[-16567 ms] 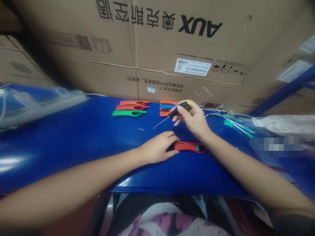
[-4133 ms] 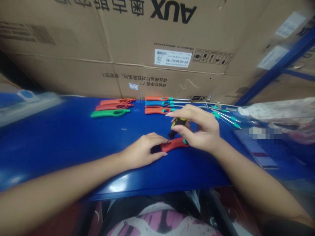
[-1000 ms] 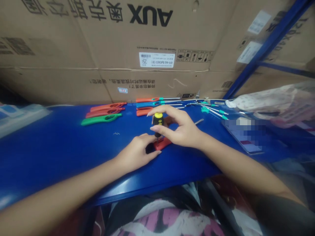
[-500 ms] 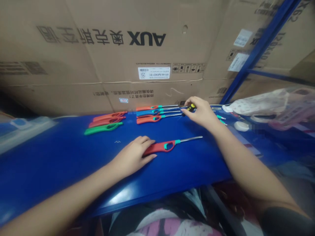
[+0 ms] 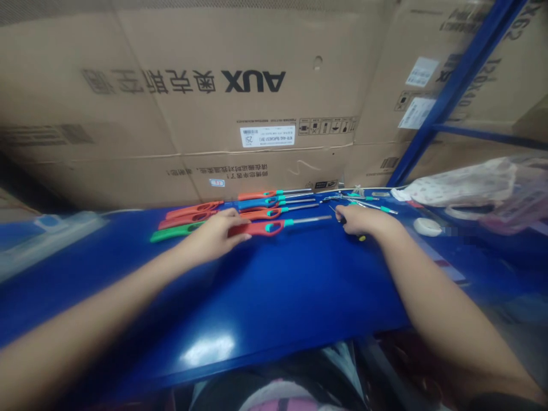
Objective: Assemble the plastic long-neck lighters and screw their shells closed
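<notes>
My left hand (image 5: 216, 233) is closed around the handle of a red long-nosed lighter (image 5: 257, 228), its metal tube pointing right. This lighter is beside a row made up of an orange lighter (image 5: 257, 195), a blue lighter (image 5: 256, 203) and another orange lighter (image 5: 260, 214). Left of them lie an orange handle shell (image 5: 192, 209), a red handle shell (image 5: 184, 219) and a green handle shell (image 5: 171, 232), the last two partly behind my left hand. My right hand (image 5: 360, 218) is closed on a screwdriver (image 5: 362, 237); its yellow end and thin shaft show, the rest is hidden by the fingers.
Behind the blue tabletop (image 5: 274, 291) stands a large cardboard box (image 5: 171, 125). Loose metal tubes with teal ends (image 5: 372, 206) lie beyond my right hand. To the right are a white round object (image 5: 427, 227) and plastic bags (image 5: 454, 182); a blue metal post (image 5: 445, 97) rises there.
My left hand has carried the red lighter away from me and leftward, up to the row. My right hand has come down towards me, turning the screwdriver so its yellow end points at me.
</notes>
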Demonstrator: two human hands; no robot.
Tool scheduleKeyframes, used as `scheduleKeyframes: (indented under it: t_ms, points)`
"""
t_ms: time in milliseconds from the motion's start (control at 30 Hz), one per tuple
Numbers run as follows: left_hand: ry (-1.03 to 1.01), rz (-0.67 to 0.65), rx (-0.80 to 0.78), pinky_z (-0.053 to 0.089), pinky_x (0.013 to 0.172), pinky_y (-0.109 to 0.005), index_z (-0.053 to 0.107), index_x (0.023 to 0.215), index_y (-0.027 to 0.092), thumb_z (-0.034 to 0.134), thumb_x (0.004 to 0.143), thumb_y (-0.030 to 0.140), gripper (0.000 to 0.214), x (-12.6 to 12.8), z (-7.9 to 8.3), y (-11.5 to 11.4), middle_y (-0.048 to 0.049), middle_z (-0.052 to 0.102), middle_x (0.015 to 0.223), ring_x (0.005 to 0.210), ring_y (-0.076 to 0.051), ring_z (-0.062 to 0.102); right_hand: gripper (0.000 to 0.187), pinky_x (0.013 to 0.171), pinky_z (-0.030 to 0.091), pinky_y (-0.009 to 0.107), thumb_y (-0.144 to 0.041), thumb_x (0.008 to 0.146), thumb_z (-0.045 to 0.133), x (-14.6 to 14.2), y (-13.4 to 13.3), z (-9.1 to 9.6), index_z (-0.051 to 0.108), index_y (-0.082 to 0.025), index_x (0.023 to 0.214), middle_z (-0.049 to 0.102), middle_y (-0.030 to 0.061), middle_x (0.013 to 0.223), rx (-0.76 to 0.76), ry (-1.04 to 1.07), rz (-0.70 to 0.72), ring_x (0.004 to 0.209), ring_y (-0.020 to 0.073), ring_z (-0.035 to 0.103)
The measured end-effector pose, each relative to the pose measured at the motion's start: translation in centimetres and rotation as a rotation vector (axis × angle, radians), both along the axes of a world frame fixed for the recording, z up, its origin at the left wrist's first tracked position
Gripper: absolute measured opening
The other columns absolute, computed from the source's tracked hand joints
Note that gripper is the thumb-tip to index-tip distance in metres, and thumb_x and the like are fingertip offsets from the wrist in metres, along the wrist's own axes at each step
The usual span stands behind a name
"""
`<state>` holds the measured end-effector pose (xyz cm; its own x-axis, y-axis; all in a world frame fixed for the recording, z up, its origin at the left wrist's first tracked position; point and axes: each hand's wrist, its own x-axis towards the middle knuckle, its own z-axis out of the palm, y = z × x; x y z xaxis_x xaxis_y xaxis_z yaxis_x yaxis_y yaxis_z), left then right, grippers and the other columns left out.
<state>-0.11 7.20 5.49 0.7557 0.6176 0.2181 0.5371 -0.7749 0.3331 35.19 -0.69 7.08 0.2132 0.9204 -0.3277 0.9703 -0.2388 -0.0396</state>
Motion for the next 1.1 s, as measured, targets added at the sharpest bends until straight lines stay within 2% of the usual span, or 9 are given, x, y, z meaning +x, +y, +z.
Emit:
scheduleKeyframes:
  t_ms: [200,300,400,567,767,867,1000,1100]
  points:
    - [-0.013,0.100,0.027,0.051,0.084,-0.037,0.072,0.114,0.015,0.061,0.090,0.043,0.038,1.9,-0.6,4.6,-0.0095,0.062,0.100,0.089,-0.024,0.064,0.041,0.059,0.043,0.028,-0.007,0.072,0.059,-0.1,0.2,0.0,0.057,-0.017,0.112,0.068,0.0130,0.105,-0.031,-0.015,-0.055,0.082,0.0228,0.066]
    - [-0.021,0.119,0.049,0.052,0.085,-0.038,0.073,0.110,0.014,0.063,0.088,0.041,0.036,2.7,-1.4,5.9,-0.0098,0.062,0.096,0.088,-0.025,0.065,0.042,0.059,0.043,0.028,-0.007,0.073,0.059,0.4,0.2,0.0,0.058,-0.017,0.113,0.068,0.0131,0.105,-0.042,-0.024,-0.072,0.082,0.0231,0.066]
    - [-0.045,0.132,0.075,0.052,0.088,-0.037,0.072,0.108,0.016,0.065,0.087,0.041,0.034,3.1,-2.3,6.7,-0.0099,0.066,0.101,0.094,-0.026,0.066,0.041,0.060,0.043,0.029,-0.007,0.073,0.059,0.6,0.1,0.1,0.058,-0.016,0.113,0.068,0.0129,0.101,-0.048,-0.038,-0.084,0.078,0.0224,0.066]
    - [-0.063,0.146,0.135,0.053,0.090,-0.037,0.070,0.106,0.016,0.061,0.090,0.037,0.028,3.1,-2.9,6.9,-0.0108,0.071,0.106,0.097,-0.026,0.066,0.039,0.063,0.043,0.030,-0.007,0.073,0.059,0.5,0.0,0.3,0.059,-0.017,0.111,0.069,0.0125,0.102,-0.042,-0.056,-0.080,0.081,0.0233,0.066]
    - [-0.045,0.166,0.263,0.050,0.097,-0.044,0.069,0.109,0.016,0.059,0.089,0.034,0.029,3.4,-3.1,6.5,-0.0129,0.067,0.109,0.107,-0.031,0.061,0.042,0.060,0.042,0.030,-0.007,0.072,0.060,0.5,0.0,0.3,0.060,-0.017,0.112,0.070,0.0127,0.102,-0.040,-0.070,-0.077,0.078,0.0223,0.066]
    - [-0.046,0.164,0.304,0.049,0.098,-0.044,0.069,0.110,0.016,0.059,0.088,0.034,0.030,3.5,-3.1,6.1,-0.0130,0.066,0.110,0.107,-0.031,0.059,0.042,0.059,0.043,0.029,-0.007,0.071,0.060,0.7,0.1,0.1,0.060,-0.017,0.112,0.069,0.0127,0.105,-0.028,-0.077,-0.069,0.080,0.0221,0.067]
    - [-0.048,0.174,0.320,0.048,0.100,-0.043,0.068,0.112,0.016,0.056,0.091,0.038,0.033,3.0,-2.5,5.1,-0.0129,0.066,0.114,0.109,-0.030,0.059,0.041,0.063,0.043,0.029,-0.010,0.072,0.062,1.1,0.4,-0.4,0.061,-0.017,0.112,0.066,0.0152,0.117,0.045,-0.115,-0.027,0.093,0.0263,0.066]
    - [-0.042,0.217,0.304,0.046,0.102,-0.041,0.067,0.115,0.015,0.052,0.093,0.040,0.037,1.7,-1.2,4.8,-0.0134,0.066,0.118,0.114,-0.030,0.058,0.039,0.066,0.040,0.030,-0.013,0.076,0.060,1.1,0.7,-0.6,0.061,-0.019,0.114,0.062,0.0158,0.125,0.153,-0.142,0.035,0.105,0.0297,0.063]
